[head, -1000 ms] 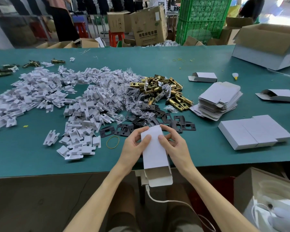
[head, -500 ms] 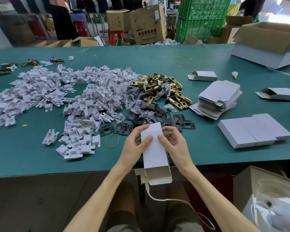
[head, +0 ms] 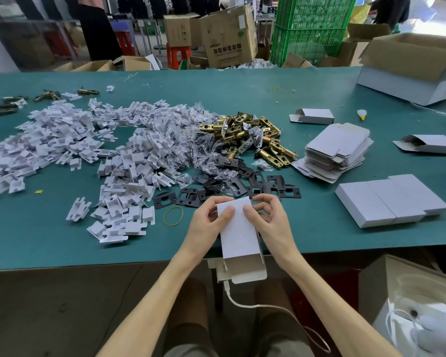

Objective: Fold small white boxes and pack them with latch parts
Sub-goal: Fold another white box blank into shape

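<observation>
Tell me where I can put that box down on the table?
Bare green lies at the near-left of the table, below the white inserts, and between the right hand and the closed white boxes. The middle is crowded with inserts, brass latches and black plates.

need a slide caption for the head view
Left hand and right hand grip an open-ended white box above the green table, latches piled behind.
</observation>
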